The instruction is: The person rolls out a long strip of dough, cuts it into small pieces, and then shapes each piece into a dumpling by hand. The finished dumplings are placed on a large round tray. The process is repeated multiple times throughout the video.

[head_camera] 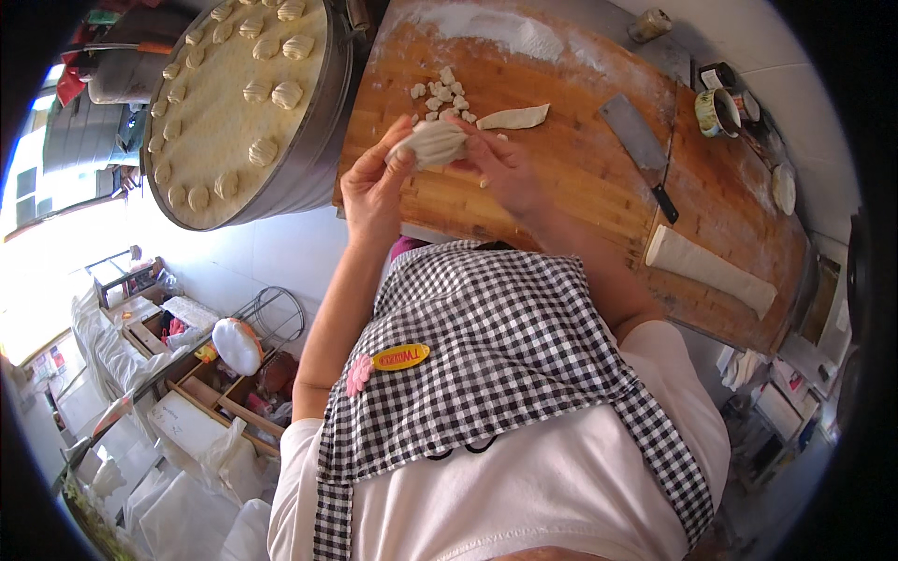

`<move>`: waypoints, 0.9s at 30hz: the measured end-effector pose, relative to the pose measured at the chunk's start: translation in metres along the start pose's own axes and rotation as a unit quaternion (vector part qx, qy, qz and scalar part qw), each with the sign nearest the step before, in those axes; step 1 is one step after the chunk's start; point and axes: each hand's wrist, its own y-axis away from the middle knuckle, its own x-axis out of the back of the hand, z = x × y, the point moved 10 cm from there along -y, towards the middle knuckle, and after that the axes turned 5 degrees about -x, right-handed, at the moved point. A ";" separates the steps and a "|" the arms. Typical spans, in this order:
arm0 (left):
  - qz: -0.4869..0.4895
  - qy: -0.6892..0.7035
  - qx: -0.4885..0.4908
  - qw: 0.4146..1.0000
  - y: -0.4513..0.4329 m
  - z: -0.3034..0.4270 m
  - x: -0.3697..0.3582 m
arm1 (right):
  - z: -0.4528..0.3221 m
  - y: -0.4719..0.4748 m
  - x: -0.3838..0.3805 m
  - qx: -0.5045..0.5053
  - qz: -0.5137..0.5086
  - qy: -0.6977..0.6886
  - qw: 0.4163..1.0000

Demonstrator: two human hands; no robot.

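Observation:
A ridged piece of dough [433,144] is held up between both hands over the near left part of a wooden work board [449,200]. My left hand [379,165] grips its left end, thumb in front. At the other end, the fingers of my right hand [494,158] pinch the dough; that hand is slightly blurred. Just beyond my hands lies a heap of small dough lumps [443,92]. A flat, tapered dough strip [513,118] rests to the right of the heap.
Left of the board stands a large round steamer [210,119] with several ridged buns [286,95] spaced on it. Flour [491,28] covers the board's far edge. A cleaver [635,137] and a folded dough roll [708,270] lie to the right, near a patterned cup [714,112].

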 end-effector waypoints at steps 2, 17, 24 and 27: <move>0.029 -0.035 -0.118 0.992 0.005 0.013 -0.009 | 0.024 0.000 -0.023 -0.081 -0.024 -0.199 0.976; -0.067 0.049 0.053 0.995 0.027 -0.002 -0.021 | 0.027 0.012 -0.036 -0.174 -0.173 0.052 0.968; -0.054 0.071 0.026 0.996 0.022 0.010 -0.017 | 0.037 0.021 -0.061 -0.249 -0.150 -0.271 0.918; 0.003 0.076 0.023 0.997 0.018 0.004 -0.008 | 0.032 0.024 -0.073 -0.210 -0.186 -0.377 0.883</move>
